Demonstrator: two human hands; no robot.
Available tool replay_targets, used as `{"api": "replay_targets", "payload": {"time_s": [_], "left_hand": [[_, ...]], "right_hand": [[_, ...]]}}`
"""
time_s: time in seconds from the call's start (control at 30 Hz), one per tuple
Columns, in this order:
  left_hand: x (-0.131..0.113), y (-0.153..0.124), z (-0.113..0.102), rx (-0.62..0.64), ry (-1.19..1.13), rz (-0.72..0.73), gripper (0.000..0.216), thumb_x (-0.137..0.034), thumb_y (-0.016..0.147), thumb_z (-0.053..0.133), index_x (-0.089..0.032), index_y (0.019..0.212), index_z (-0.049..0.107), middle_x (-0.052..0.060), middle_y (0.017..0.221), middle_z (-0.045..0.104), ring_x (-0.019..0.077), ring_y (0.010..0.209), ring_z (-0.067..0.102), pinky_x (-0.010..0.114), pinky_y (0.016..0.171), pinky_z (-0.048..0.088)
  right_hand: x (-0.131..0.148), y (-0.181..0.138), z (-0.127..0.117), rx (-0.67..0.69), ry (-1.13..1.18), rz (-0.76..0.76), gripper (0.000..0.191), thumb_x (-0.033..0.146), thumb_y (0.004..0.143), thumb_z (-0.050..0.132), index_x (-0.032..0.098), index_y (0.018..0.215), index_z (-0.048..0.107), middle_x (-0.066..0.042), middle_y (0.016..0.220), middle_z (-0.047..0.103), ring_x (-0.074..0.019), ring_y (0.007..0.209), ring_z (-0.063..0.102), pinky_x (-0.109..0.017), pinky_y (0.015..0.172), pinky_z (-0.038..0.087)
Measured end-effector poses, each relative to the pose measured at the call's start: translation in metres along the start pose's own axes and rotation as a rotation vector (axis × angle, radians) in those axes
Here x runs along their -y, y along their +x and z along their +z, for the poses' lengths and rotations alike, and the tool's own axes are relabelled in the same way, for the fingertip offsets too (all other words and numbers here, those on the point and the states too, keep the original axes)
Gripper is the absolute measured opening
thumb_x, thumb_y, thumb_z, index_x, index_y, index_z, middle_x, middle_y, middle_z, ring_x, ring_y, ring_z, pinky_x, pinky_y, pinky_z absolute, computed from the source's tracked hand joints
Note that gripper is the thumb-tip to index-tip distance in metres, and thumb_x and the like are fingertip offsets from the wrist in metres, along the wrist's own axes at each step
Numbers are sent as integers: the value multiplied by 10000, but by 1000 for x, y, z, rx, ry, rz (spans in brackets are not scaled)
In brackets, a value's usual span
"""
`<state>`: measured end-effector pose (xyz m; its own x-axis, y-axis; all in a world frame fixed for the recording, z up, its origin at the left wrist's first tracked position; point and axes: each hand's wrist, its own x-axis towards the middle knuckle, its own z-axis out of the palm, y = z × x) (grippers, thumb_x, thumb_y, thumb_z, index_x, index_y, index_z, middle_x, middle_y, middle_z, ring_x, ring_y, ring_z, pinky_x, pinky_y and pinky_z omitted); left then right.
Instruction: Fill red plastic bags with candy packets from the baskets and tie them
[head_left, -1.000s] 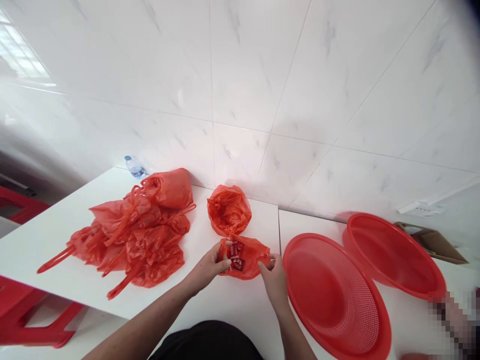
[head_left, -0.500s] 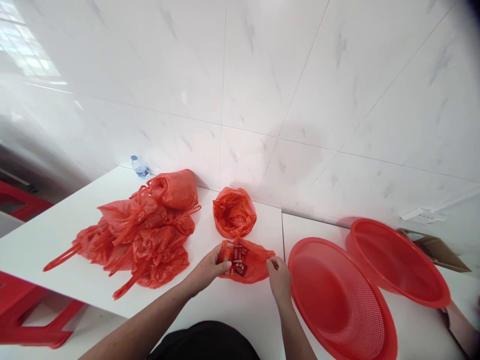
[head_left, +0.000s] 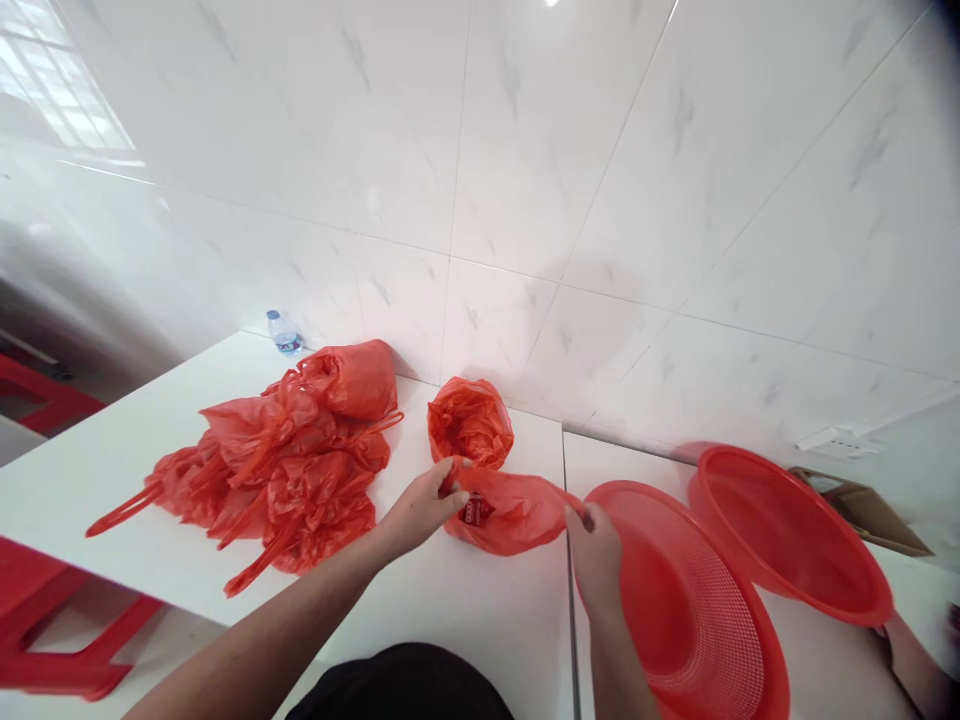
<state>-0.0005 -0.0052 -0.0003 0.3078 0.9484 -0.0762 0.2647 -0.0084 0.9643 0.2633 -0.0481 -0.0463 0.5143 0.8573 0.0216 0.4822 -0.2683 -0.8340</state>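
Note:
A red plastic bag (head_left: 517, 515) is stretched between my two hands just above the white table. My left hand (head_left: 424, 508) pinches its left rim, and my right hand (head_left: 596, 548) grips the right end of the rim. Inside the bag, near my left fingers, lie small dark red packets (head_left: 475, 510) with pale lettering. Right behind the bag stands a second red plastic bag (head_left: 471, 422), its mouth spread wide and crumpled inside.
A heap of tied red bags (head_left: 292, 440) covers the table's left part, with a water bottle (head_left: 285, 333) behind it. To the right are a red perforated basket (head_left: 720, 610), a red basin (head_left: 795, 535) and a cardboard box (head_left: 877, 515). Red stools (head_left: 67, 640) stand at left.
My right hand has moved right and slightly down, pulling the bag wider and tauter. My left hand has risen a little. Fewer packets show inside the bag.

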Motion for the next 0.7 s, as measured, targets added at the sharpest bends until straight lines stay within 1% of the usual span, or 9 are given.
{"api": "replay_targets", "payload": {"time_s": [0.1,0.2,0.23,0.3,0.4,0.47,0.53,0.63,0.7], "left_hand": [[-23,0,-4,-23,60,81,390,-281,827,529,-226,1213,530,-43,710,470,138,672,458,266,663,392],[-41,-7,-1,29,174,139,239,-261,859,481,-220,1062,599,-21,741,533,148,693,499,262,655,386],[-45,-9,1,70,227,175,192,-249,863,473,-220,984,620,-10,765,563,155,715,520,264,662,387],[-50,-15,7,170,339,268,161,-217,859,476,-223,853,637,3,791,602,167,747,546,266,672,384],[-52,-21,15,310,474,403,157,-179,839,509,-224,769,642,7,745,601,166,708,542,263,639,369],[-51,-23,19,343,534,442,164,-164,833,518,-216,737,640,10,714,591,162,680,535,263,619,364],[-49,-23,21,330,577,448,176,-157,837,516,-207,727,645,18,716,589,164,684,541,265,622,373],[-47,-22,21,295,590,434,180,-143,841,510,-199,786,672,30,765,596,162,719,556,259,645,400],[-44,-23,23,303,554,398,189,-118,829,510,-201,823,680,25,805,599,145,730,562,242,660,420]], "right_hand": [[14,-2,-22,-36,168,21,240,464,767,582,228,803,558,-28,943,642,-197,836,567,-300,733,436],[20,-8,-26,50,494,59,219,436,759,622,234,828,573,-62,1199,605,-231,1040,571,-319,809,464],[21,-10,-23,105,627,82,214,433,763,624,234,808,562,-66,1165,620,-231,1027,580,-328,796,475],[20,-15,-12,206,863,135,226,435,778,623,232,746,528,-39,910,650,-195,855,606,-326,726,488],[19,-24,4,289,1044,189,312,478,817,579,228,660,478,50,559,445,-104,518,439,-260,540,424],[19,-32,11,320,1060,217,357,522,847,513,227,649,479,78,482,311,-80,428,274,-228,432,310],[21,-39,13,384,966,237,333,539,855,487,231,740,544,89,471,284,-72,414,196,-218,399,223],[26,-51,13,618,679,169,327,475,814,584,252,1054,580,94,527,361,-70,450,265,-209,442,249],[32,-58,15,810,531,50,351,414,780,640,237,1078,582,76,592,433,-78,517,341,-220,502,294]]}}
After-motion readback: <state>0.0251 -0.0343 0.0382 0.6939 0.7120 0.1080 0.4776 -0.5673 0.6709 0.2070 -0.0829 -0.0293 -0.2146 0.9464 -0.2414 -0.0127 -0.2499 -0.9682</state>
